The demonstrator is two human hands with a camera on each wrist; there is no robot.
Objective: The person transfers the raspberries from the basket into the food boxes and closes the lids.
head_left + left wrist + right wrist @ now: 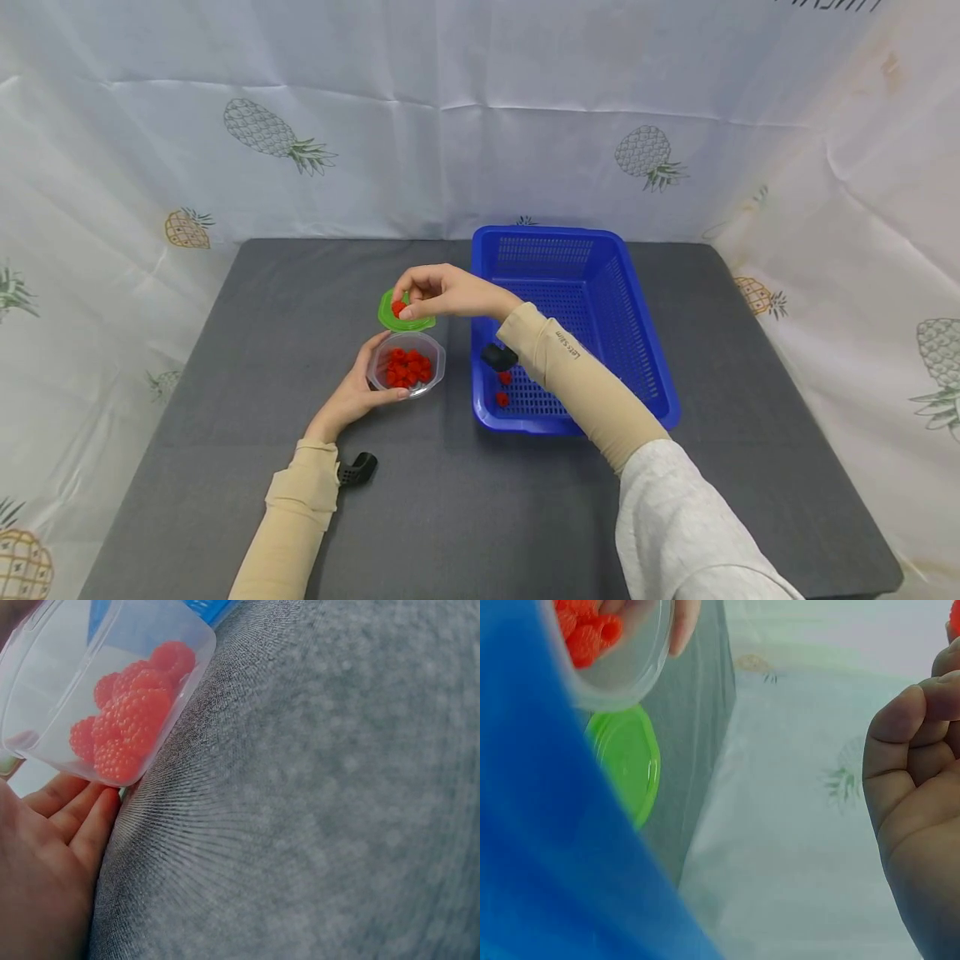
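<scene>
My left hand (pixel 347 405) holds a clear plastic container (pixel 438 354) on the dark table, with thumb and fingers around its side. A cluster of red raspberries (pixel 408 367) lies inside; the left wrist view shows these raspberries (pixel 131 712) through the wall. Above and behind the container, my right hand (pixel 461 292) pinches one raspberry (pixel 399 308) between thumb and fingertips. In the head view it overlaps a green lid (pixel 422 323), which lies just behind the container. Only an edge of the pinched raspberry (pixel 955 619) shows in the right wrist view.
A blue plastic basket (pixel 651 342) stands right of the container, beneath my right forearm. Near its front left corner lie a raspberry (pixel 502 400) and another raspberry (pixel 506 378). White pineapple-print cloth (pixel 450 150) hangs behind and beside the grey table (pixel 465 500).
</scene>
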